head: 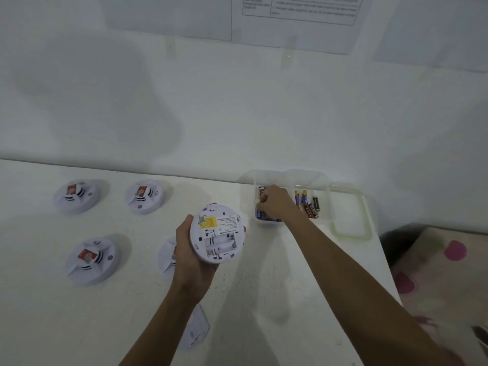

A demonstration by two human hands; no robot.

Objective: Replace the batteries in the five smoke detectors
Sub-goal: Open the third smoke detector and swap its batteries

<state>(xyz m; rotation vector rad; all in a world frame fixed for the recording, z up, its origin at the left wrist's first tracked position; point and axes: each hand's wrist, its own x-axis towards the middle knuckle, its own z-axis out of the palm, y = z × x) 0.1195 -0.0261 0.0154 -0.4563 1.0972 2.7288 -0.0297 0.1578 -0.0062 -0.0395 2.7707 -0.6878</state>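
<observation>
Smoke detector [217, 233] at centre, gripped by left hand [188, 257]: white back up, yellow label, battery bay open, empty. Right hand [276, 203] at 2 o'clock in clear container [290, 178], curled among batteries [304, 197]; hold unclear.

A white tabletop [264, 299] runs up to a white wall [237, 114], and soft grey shadows fall across that wall. High on it hang sheets of paper [298, 19] — one carries a printed table in small text, too blurred to read. Near the tabletop's far right corner a clear lid [351, 215] with a pale green rim lies flat. Beyond the right edge, lower down, is a light fabric [435, 273] with pink blotches — possibly bedding.
</observation>
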